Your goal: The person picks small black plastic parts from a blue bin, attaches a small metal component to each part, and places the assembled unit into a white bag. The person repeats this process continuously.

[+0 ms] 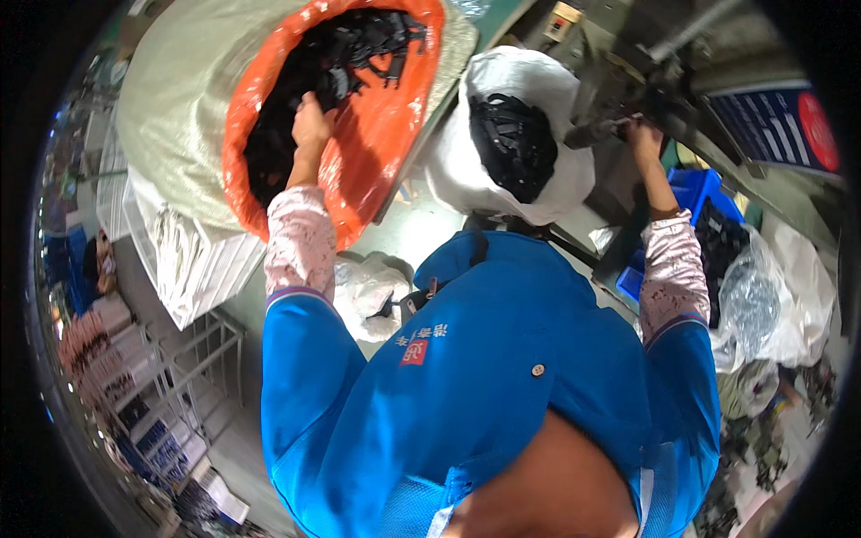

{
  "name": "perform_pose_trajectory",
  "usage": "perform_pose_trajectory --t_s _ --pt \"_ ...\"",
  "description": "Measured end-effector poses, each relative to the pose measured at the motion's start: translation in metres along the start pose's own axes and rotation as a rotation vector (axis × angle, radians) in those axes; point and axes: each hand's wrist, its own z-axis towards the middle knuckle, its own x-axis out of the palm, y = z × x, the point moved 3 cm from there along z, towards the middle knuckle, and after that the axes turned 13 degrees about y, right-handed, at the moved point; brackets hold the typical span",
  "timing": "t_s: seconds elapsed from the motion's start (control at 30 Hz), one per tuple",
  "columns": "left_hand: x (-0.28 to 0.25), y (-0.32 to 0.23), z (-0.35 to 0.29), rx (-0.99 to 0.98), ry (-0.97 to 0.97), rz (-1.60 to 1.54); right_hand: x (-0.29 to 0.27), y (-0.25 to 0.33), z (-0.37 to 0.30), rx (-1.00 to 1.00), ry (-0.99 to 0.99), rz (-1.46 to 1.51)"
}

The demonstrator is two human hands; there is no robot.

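Blue shirt (466, 359) comes first. The bag (377, 166) is wide open, so the left hand (312, 127) fits; right hand (643, 140)'s by the machine (619, 90). I can't tell either grip.

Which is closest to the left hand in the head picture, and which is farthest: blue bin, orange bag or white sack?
1. Orange bag: nearest, on the left, with the left hand at its open mouth.
2. White sack: next, near the top middle.
3. Blue bin: farthest, over on the right.

orange-lined sack (386, 143): heaped black pieces (377, 43) | white sack (441, 170): dark parts (518, 148) | white crate (218, 282): pale strips (179, 247)
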Motion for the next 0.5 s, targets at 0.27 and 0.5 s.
perform_pose_trajectory --t_s 0.27,0.5 --pt "0.013 -0.025 -0.037 0.114 0.021 -1.426 -0.149 0.099 -0.086 0.034 0.115 1.608" --pt "0.034 -0.19 -0.137 0.117 0.481 -1.951 -0.167 0.121 -0.086 -0.111 0.18 1.591"
